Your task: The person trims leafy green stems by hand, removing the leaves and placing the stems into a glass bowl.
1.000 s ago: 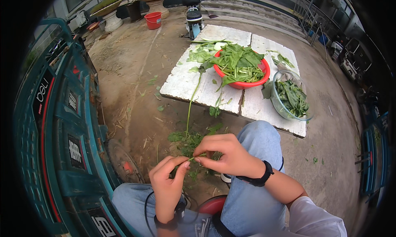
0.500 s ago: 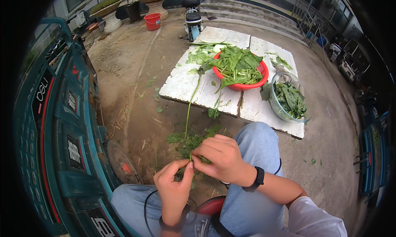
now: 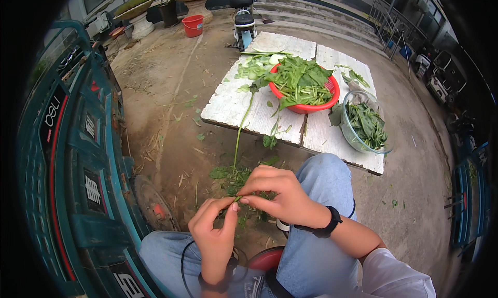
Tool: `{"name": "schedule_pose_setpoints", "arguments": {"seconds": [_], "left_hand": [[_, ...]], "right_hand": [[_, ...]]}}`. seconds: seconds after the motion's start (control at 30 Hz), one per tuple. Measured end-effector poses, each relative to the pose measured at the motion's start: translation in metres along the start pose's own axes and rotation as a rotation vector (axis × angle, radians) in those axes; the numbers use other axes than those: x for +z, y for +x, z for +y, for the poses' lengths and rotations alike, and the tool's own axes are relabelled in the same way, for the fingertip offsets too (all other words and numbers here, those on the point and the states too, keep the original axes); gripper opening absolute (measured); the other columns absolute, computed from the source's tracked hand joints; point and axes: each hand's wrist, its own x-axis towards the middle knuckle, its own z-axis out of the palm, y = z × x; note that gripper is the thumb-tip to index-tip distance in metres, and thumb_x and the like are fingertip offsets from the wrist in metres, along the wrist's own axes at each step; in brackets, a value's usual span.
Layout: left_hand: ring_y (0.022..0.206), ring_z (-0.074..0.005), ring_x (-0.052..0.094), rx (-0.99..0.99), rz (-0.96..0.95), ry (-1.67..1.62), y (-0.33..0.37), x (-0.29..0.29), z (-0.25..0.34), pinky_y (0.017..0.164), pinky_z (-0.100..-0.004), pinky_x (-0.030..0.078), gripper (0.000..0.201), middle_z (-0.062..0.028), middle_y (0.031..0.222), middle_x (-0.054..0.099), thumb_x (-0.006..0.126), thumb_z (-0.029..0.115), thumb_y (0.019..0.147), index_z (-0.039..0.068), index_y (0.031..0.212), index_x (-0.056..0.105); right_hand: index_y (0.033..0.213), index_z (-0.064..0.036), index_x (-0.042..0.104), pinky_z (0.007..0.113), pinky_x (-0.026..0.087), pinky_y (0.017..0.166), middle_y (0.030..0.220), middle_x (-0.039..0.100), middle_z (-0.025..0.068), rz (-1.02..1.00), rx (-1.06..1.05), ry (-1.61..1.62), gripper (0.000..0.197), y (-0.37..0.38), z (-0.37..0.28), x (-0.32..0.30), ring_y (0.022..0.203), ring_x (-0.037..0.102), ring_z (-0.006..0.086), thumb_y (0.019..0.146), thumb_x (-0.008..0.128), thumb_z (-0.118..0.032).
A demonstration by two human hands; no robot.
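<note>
Green stem (image 3: 237, 199): thin, short stretch showing; left grip (image 3: 211, 231), right grip (image 3: 280, 191) pinching it.

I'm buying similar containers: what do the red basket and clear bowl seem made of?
Red basket: likely plastic, slightly glossy, judging by its even colour and perforated wall. Clear bowl: glass or clear plastic, smooth and see-through; leaves show through its wall.

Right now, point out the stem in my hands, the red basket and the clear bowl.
Green stem (image 3: 237, 198): head view, exposed middle.
Red basket (image 3: 306, 109): head view, front outer wall.
Clear bowl (image 3: 352, 137): head view, left wall.
</note>
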Motion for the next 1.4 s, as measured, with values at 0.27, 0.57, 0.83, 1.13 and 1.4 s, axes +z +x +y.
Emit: {"name": "schedule_pose_setpoints", "arguments": {"seconds": [0.27, 0.57, 0.83, 1.13, 1.4], "left_hand": [[0.07, -0.0205, 0.065, -0.023, -0.018, 0.001, 0.002, 0.0, 0.0, 0.067, -0.0282, 0.049, 0.009, -0.0107, 0.077, 0.067, 0.069, -0.005, 0.081, -0.003, 0.09, 0.068], [0.071, -0.0159, 0.063, -0.009, -0.01, 0.032, 0.002, -0.001, -0.002, 0.067, -0.0258, 0.046, 0.007, -0.0096, 0.077, 0.067, 0.066, -0.004, 0.084, -0.006, 0.09, 0.067], [0.075, -0.0163, 0.061, 0.0, 0.001, 0.056, 0.003, -0.004, 0.001, 0.07, -0.0262, 0.046, 0.009, -0.0084, 0.08, 0.065, 0.068, -0.004, 0.082, -0.005, 0.09, 0.069], [0.078, -0.0184, 0.057, 0.037, 0.071, 0.046, 0.003, -0.002, -0.003, 0.071, -0.0274, 0.045, 0.017, -0.0063, 0.085, 0.059, 0.074, -0.004, 0.075, -0.001, 0.092, 0.074], [0.075, -0.0121, 0.052, -0.132, 0.028, -0.143, -0.001, -0.003, -0.002, 0.066, -0.0233, 0.041, 0.016, -0.0038, 0.084, 0.054, 0.075, -0.004, 0.078, -0.002, 0.094, 0.074]], "right_hand": [[0.093, -0.0004, 0.071, 0.027, 0.048, 0.063, 0.084, 0.065, 0.0067, 0.0, 0.103, 0.193, 0.01, -0.002, 0.007, -0.003, 0.072, 0.062, 0.0139, 0.084, 0.074, -0.004], [0.099, 0.002, 0.069, 0.026, 0.051, 0.078, 0.103, 0.064, 0.0064, 0.341, 0.281, 0.714, 0.01, -0.004, 0.01, -0.007, 0.09, 0.061, 0.0122, 0.09, 0.069, -0.002], [0.107, 0.0012, 0.06, 0.031, 0.053, 0.08, 0.106, 0.065, 0.0117, 0.533, 0.408, 0.907, 0.012, 0.001, 0.005, -0.007, 0.087, 0.062, 0.0155, 0.099, 0.056, -0.006], [0.103, -0.0026, 0.061, 0.022, 0.032, 0.058, 0.076, 0.045, -0.0046, 0.038, 0.479, 0.711, 0.017, -0.009, 0.001, 0.015, 0.066, 0.037, 0.0033, 0.102, 0.053, -0.017], [0.097, -0.0024, 0.061, 0.021, 0.027, 0.056, 0.067, 0.039, -0.01, -0.03, 0.476, 0.679, 0.009, -0.012, -0.002, 0.019, 0.062, 0.032, 0.0003, 0.098, 0.062, -0.011]]}}
